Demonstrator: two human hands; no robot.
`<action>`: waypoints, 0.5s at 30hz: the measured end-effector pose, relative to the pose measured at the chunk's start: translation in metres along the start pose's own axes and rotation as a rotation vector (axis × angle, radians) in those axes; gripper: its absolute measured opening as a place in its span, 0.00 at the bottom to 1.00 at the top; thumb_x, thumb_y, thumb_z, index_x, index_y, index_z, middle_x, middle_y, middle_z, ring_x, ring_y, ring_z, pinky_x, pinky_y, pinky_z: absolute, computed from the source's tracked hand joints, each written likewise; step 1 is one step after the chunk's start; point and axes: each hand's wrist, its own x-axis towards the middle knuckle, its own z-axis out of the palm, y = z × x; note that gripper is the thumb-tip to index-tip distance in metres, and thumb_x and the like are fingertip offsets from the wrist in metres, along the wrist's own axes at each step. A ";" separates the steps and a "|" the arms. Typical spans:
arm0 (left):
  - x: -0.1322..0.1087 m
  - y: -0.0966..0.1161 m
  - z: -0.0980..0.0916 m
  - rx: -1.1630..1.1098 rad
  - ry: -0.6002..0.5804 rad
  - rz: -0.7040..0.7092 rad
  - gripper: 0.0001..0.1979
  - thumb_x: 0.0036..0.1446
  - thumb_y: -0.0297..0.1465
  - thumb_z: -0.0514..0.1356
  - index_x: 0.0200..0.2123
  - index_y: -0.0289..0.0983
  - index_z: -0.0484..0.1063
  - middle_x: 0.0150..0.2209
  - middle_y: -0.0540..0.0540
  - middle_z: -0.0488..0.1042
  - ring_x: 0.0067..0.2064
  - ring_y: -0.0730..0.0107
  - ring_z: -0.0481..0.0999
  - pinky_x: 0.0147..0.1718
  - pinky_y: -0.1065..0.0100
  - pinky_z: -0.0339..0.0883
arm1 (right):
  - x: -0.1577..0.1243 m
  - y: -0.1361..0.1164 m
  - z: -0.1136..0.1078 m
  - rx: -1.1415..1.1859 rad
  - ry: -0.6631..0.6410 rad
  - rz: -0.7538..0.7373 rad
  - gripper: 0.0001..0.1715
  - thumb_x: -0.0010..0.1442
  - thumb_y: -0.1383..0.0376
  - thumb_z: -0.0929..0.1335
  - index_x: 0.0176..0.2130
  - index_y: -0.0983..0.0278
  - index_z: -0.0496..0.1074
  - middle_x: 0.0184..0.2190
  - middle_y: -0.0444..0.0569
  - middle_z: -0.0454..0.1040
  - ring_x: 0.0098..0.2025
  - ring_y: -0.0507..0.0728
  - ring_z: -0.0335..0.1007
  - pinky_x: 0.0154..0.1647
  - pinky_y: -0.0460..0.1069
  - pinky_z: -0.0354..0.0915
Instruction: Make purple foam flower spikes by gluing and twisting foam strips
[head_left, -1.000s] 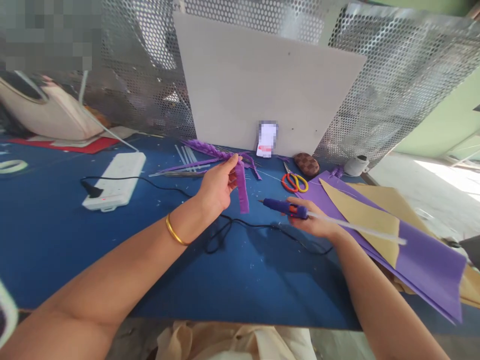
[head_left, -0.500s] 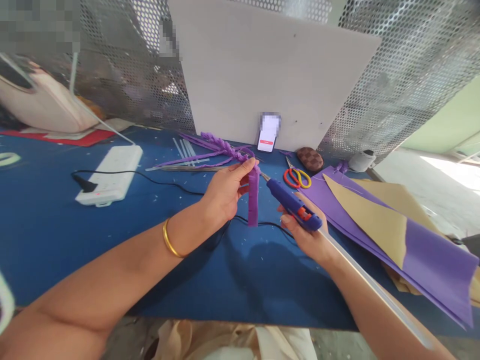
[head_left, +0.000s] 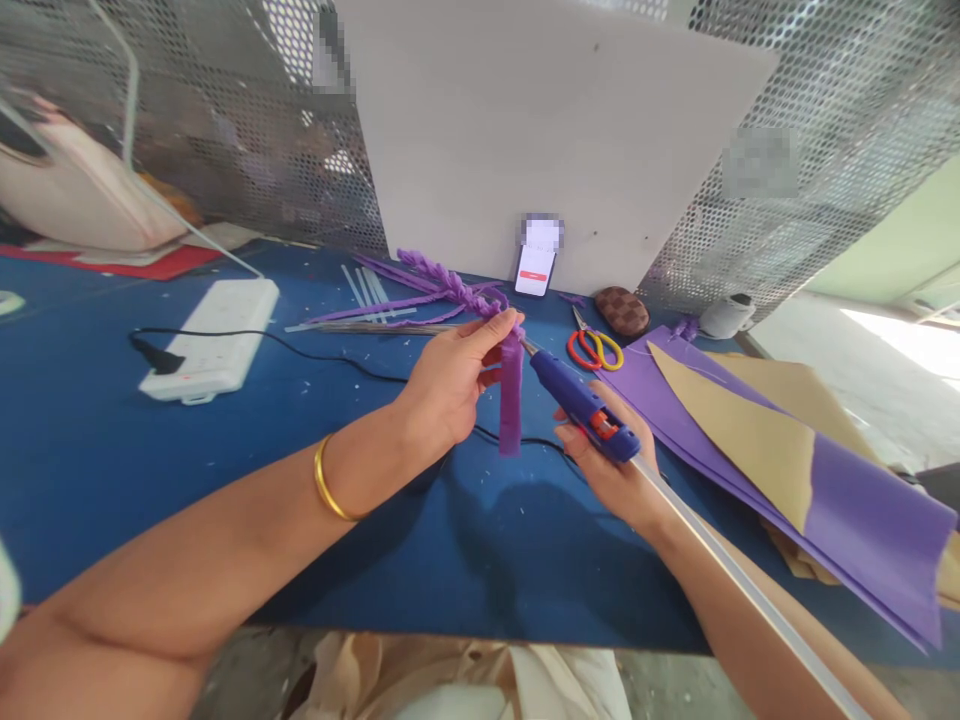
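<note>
My left hand (head_left: pixel 450 385), with a gold bangle (head_left: pixel 326 480) on its wrist, pinches the top of a hanging purple foam strip (head_left: pixel 511 400). That strip joins a braided purple foam piece (head_left: pixel 450 285) lying back across the mat. My right hand (head_left: pixel 607 470) grips a blue hot glue gun (head_left: pixel 581 405), with a long glue stick (head_left: pixel 742 590) running out of its rear. The gun's metal nozzle points up at the strip's top, right by my left fingertips. Whether it touches the foam is hidden.
A blue mat (head_left: pixel 150 480) holds a white power strip (head_left: pixel 210 340) with black cords, orange-and-yellow scissors (head_left: pixel 595 350), and glue sticks (head_left: pixel 367 290). Purple and tan foam sheets (head_left: pixel 750 450) lie at right. A propped phone (head_left: pixel 535 270) leans against a white board (head_left: pixel 555 130).
My right hand has swung the glue gun up, bringing its nozzle from low and left of my hand to beside the strip's top. My left hand has raised the strip slightly.
</note>
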 end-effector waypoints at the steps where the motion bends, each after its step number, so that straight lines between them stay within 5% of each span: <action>1: 0.000 0.000 0.000 0.000 0.003 -0.001 0.15 0.44 0.40 0.72 0.33 0.38 0.80 0.31 0.48 0.76 0.31 0.74 0.71 0.32 0.72 0.63 | 0.000 0.000 0.000 -0.001 0.005 0.000 0.12 0.60 0.57 0.70 0.36 0.62 0.67 0.31 0.45 0.70 0.27 0.51 0.64 0.30 0.48 0.62; 15: -0.001 -0.002 0.000 -0.014 -0.009 0.004 0.13 0.45 0.38 0.71 0.34 0.38 0.80 0.32 0.49 0.77 0.32 0.74 0.72 0.32 0.72 0.63 | 0.002 -0.008 -0.002 -0.011 -0.016 0.028 0.13 0.60 0.57 0.69 0.32 0.63 0.66 0.27 0.43 0.62 0.26 0.50 0.57 0.28 0.48 0.57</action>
